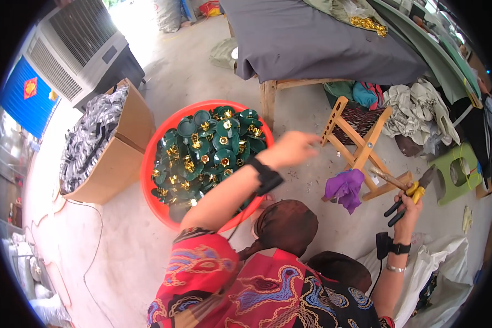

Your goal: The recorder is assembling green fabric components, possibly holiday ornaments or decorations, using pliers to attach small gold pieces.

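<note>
My left hand point(290, 151) reaches across the right side of a red basin point(149, 164), in front of a folding wooden stand point(361, 147). Motion blurs its fingers, so I cannot make out whether they hold anything. Dark green round pieces with gold flower-shaped fittings point(202, 145) are heaped in the basin. Far to the right, my right hand point(407, 214) is closed around pliers point(415, 192) with yellow and black handles and a dark head. A brownish rod-like piece point(387, 177) extends left from that hand; its exact kind is unclear. A purple cloth point(345, 189) hangs at the stand's lower left.
A cardboard box point(112, 164) full of grey-black strips stands left, below a large air cooler point(76, 49). A table with a grey cover point(322, 49) is at the back. Crumpled pale cloth point(418, 112) and a green stool point(456, 172) lie right. A cable point(99, 235) crosses the floor.
</note>
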Demonstrator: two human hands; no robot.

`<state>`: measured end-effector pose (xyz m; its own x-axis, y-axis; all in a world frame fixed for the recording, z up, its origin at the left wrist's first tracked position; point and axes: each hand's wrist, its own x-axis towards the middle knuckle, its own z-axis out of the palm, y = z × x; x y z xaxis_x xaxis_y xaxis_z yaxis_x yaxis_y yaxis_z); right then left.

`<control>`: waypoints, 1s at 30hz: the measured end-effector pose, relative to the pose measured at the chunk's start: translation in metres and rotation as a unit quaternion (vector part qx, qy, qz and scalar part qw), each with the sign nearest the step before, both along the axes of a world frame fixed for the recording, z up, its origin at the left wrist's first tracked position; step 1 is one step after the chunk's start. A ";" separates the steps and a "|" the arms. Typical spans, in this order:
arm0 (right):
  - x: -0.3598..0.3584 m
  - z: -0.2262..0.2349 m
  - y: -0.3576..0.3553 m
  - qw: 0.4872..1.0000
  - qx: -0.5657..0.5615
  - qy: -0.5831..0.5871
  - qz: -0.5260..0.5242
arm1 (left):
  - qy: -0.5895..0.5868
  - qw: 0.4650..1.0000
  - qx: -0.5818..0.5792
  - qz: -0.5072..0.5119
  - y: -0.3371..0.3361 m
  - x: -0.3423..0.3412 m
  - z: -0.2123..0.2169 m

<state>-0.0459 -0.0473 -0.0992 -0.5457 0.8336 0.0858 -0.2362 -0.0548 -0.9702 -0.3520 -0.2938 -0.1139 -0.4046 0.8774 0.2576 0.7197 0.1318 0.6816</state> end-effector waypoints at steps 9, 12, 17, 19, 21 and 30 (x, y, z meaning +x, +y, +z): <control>0.018 0.052 -0.088 0.996 0.041 0.084 -0.013 | 0.186 0.806 -0.079 0.557 -0.234 -0.127 -0.048; 0.003 0.058 -0.102 0.995 0.070 0.072 -0.026 | 0.147 0.770 -0.166 0.599 -0.243 -0.153 -0.058; -0.011 0.066 -0.127 0.997 0.061 0.019 -0.043 | 0.103 0.747 -0.163 0.636 -0.283 -0.189 -0.081; -0.010 0.056 -0.117 0.995 0.083 0.013 -0.054 | 0.087 0.742 -0.196 0.635 -0.257 -0.181 -0.088; -0.009 0.054 -0.115 0.997 0.049 -0.055 -0.033 | 0.062 0.687 -0.236 0.684 -0.268 -0.191 -0.095; -0.018 0.057 -0.105 0.993 0.082 0.001 -0.081 | 0.086 0.904 0.111 0.404 -0.137 -0.108 -0.010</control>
<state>-0.0642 -0.1521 -0.0421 -0.4043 0.8857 0.2282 -0.2312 0.1425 -0.9624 -0.4598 -0.4309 -0.1239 -0.8272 0.2320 0.5118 0.5478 0.5353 0.6429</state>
